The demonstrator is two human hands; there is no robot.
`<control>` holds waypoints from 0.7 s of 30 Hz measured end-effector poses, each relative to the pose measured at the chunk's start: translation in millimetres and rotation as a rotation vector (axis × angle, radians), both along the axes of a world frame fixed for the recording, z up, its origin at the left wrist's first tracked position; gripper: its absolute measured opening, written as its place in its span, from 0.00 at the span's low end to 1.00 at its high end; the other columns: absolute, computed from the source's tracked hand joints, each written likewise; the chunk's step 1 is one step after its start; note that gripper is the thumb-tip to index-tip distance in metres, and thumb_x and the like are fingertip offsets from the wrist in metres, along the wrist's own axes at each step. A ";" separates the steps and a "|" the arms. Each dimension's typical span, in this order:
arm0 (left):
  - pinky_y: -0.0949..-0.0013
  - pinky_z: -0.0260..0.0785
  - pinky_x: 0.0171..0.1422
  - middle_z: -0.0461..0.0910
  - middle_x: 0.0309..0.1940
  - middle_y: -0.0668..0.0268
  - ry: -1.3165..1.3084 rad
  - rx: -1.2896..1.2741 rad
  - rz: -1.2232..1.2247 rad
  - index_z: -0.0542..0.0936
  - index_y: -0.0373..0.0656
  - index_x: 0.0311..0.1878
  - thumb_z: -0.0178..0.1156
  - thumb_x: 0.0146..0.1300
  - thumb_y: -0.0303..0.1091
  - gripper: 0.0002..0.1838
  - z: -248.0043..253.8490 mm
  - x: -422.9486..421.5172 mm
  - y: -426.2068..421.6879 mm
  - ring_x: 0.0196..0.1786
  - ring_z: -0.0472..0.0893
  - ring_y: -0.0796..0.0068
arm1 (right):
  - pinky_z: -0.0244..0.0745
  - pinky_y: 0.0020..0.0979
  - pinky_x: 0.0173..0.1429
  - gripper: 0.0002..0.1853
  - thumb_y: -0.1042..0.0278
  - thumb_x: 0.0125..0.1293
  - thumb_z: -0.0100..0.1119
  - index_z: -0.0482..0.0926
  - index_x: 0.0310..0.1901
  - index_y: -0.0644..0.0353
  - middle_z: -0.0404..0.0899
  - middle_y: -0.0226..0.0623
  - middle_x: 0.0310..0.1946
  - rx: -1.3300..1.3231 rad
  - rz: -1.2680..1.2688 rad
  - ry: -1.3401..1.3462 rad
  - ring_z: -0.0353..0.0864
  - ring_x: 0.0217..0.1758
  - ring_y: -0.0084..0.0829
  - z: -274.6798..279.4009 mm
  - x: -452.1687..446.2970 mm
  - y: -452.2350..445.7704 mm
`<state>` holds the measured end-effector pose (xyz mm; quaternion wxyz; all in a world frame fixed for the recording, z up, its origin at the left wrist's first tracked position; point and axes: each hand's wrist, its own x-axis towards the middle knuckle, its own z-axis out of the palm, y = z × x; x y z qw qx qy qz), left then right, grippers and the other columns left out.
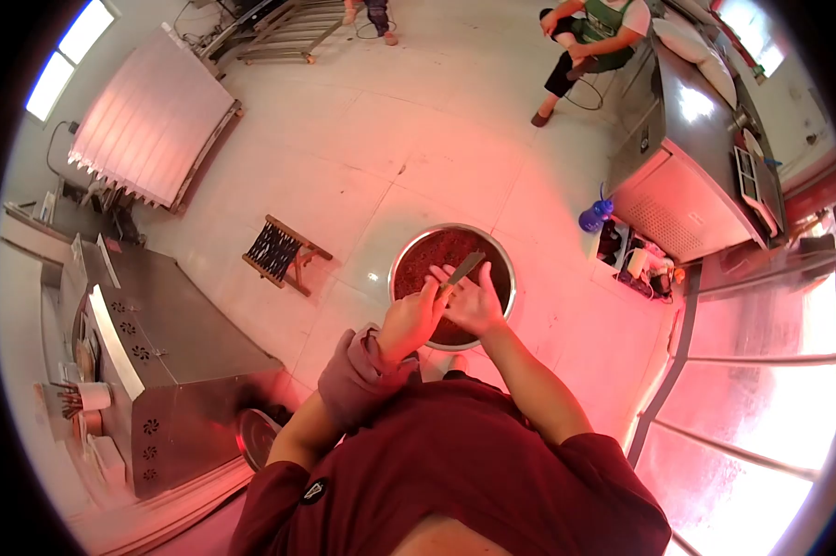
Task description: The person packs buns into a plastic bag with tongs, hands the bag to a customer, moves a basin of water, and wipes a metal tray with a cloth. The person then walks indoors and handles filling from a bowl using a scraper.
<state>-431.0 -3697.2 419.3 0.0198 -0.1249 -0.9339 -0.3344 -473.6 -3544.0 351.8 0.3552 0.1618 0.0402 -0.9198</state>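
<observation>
My left hand (412, 321) is closed round the handle of a flat spatula-like tool (464, 267), whose blade points up and to the right. Beside it, my right hand (475, 304) is open, palm up with the fingers apart, close to the tool's handle. Both hands are above a round steel basin (512, 295) on the floor. A dark red, chunky mixture (427, 255) fills part of the basin; my hands hide some of it. A bunched cloth or sleeve (362, 375) surrounds my left wrist.
A small folding stool (284, 253) stands left of the basin. Steel counters (196, 324) (687, 157) flank both sides. At right are a blue bottle (596, 216) and a box of bottles (640, 264). A seated person (603, 37) is at the back right; another person's legs (378, 17) show at the top.
</observation>
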 end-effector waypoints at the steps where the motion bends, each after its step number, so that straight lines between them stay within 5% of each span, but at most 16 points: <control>1: 0.54 0.68 0.24 0.77 0.22 0.54 -0.029 -0.115 0.009 0.72 0.42 0.43 0.53 0.65 0.38 0.10 -2.5 0.0 -3.3 0.25 0.78 0.51 | 0.59 0.50 0.67 0.44 0.31 0.61 0.46 0.54 0.67 0.60 0.62 0.45 0.64 0.112 0.025 0.034 0.62 0.66 0.45 -9.9 -1.9 8.2; 3: 0.56 0.69 0.23 0.76 0.22 0.58 -0.019 -0.262 -0.013 0.73 0.44 0.42 0.54 0.64 0.40 0.10 -16.0 2.1 -7.4 0.24 0.78 0.55 | 0.64 0.49 0.63 0.40 0.36 0.63 0.50 0.55 0.66 0.58 0.68 0.43 0.59 0.336 0.079 0.105 0.69 0.60 0.42 -29.1 -6.6 24.3; 5: 0.58 0.69 0.22 0.75 0.22 0.61 0.058 -0.351 -0.049 0.73 0.46 0.41 0.55 0.63 0.42 0.11 -39.3 5.8 -11.7 0.22 0.78 0.60 | 0.76 0.40 0.46 0.36 0.47 0.62 0.59 0.59 0.65 0.58 0.73 0.39 0.51 0.702 0.131 0.160 0.78 0.43 0.35 -54.6 -8.2 28.0; 7: 0.61 0.69 0.20 0.72 0.21 0.64 0.154 -0.350 -0.133 0.73 0.47 0.40 0.57 0.61 0.43 0.11 -48.3 8.2 -12.5 0.18 0.77 0.63 | 0.75 0.30 0.27 0.28 0.57 0.61 0.63 0.66 0.60 0.59 0.75 0.36 0.48 1.013 0.116 0.242 0.77 0.26 0.29 -75.7 -13.9 30.7; 8: 0.61 0.68 0.19 0.72 0.21 0.64 0.134 -0.320 -0.113 0.73 0.46 0.39 0.57 0.61 0.42 0.11 -46.7 12.2 -12.3 0.17 0.76 0.62 | 0.68 0.28 0.21 0.24 0.61 0.61 0.62 0.70 0.58 0.56 0.78 0.30 0.39 1.029 0.101 0.197 0.67 0.14 0.23 -96.0 -22.2 39.2; 11: 0.61 0.65 0.17 0.71 0.20 0.63 0.135 -0.318 -0.089 0.72 0.45 0.39 0.56 0.61 0.42 0.11 -21.6 10.1 -24.4 0.16 0.75 0.62 | 0.60 0.25 0.16 0.08 0.70 0.62 0.57 0.73 0.40 0.62 0.67 0.28 0.19 1.110 0.084 0.126 0.56 0.11 0.19 -124.9 -32.6 52.2; 13: 0.57 0.65 0.18 0.72 0.21 0.61 0.101 -0.212 -0.082 0.71 0.46 0.41 0.55 0.63 0.43 0.12 -22.2 4.8 -41.5 0.17 0.75 0.59 | 0.58 0.25 0.15 0.02 0.74 0.60 0.54 0.72 0.34 0.61 0.62 0.26 0.16 1.157 0.033 0.028 0.55 0.11 0.20 -136.1 -41.0 49.3; 14: 0.56 0.65 0.18 0.72 0.21 0.60 0.085 -0.198 -0.092 0.71 0.46 0.41 0.54 0.64 0.44 0.12 -22.2 5.8 -49.3 0.17 0.75 0.58 | 0.57 0.25 0.14 0.02 0.76 0.60 0.52 0.71 0.30 0.60 0.59 0.26 0.15 1.188 -0.013 -0.024 0.54 0.11 0.20 -142.2 -46.5 55.2; 15: 0.55 0.65 0.18 0.72 0.22 0.60 0.086 -0.185 -0.119 0.71 0.47 0.42 0.54 0.64 0.44 0.12 -20.9 3.4 -57.9 0.17 0.75 0.57 | 0.55 0.26 0.13 0.14 0.67 0.64 0.58 0.65 0.25 0.57 0.59 0.27 0.12 1.243 -0.039 -0.044 0.54 0.09 0.20 -150.2 -50.3 54.0; 17: 0.54 0.65 0.18 0.73 0.24 0.59 0.022 -0.198 -0.150 0.72 0.49 0.42 0.53 0.65 0.46 0.12 -23.2 -3.2 -74.0 0.18 0.75 0.55 | 0.57 0.28 0.10 0.12 0.72 0.61 0.54 0.64 0.22 0.53 0.61 0.28 0.13 1.487 -0.046 -0.039 0.58 0.09 0.21 -148.9 -51.9 46.8; 18: 0.55 0.64 0.15 0.71 0.20 0.62 0.204 -0.139 -0.134 0.71 0.50 0.38 0.54 0.64 0.46 0.11 -30.6 -5.5 -82.1 0.15 0.74 0.60 | 0.57 0.26 0.11 0.09 0.76 0.56 0.51 0.64 0.22 0.53 0.62 0.29 0.13 1.722 0.113 -0.021 0.58 0.08 0.23 -168.5 -59.0 44.9; 19: 0.54 0.64 0.15 0.72 0.21 0.62 0.239 -0.182 -0.145 0.71 0.51 0.39 0.54 0.64 0.46 0.11 -33.3 -8.3 -95.6 0.15 0.74 0.59 | 0.56 0.25 0.11 0.08 0.77 0.53 0.50 0.65 0.21 0.54 0.65 0.32 0.13 1.260 -0.265 -0.045 0.61 0.09 0.25 -167.5 -44.6 35.2; 20: 0.54 0.65 0.16 0.72 0.23 0.61 0.219 -0.202 -0.195 0.70 0.51 0.41 0.53 0.65 0.46 0.11 -25.5 -12.2 -111.9 0.15 0.74 0.57 | 0.56 0.26 0.12 0.08 0.75 0.55 0.49 0.65 0.20 0.55 0.66 0.31 0.13 1.404 -0.130 0.157 0.63 0.09 0.26 -219.5 -44.9 47.9; 21: 0.54 0.66 0.16 0.72 0.23 0.60 0.163 -0.158 -0.266 0.69 0.49 0.42 0.54 0.65 0.45 0.12 -25.7 -19.2 -129.1 0.16 0.74 0.56 | 0.58 0.27 0.12 0.10 0.72 0.57 0.51 0.68 0.19 0.58 0.68 0.34 0.12 1.494 -0.119 0.060 0.65 0.10 0.27 -209.2 -45.1 48.4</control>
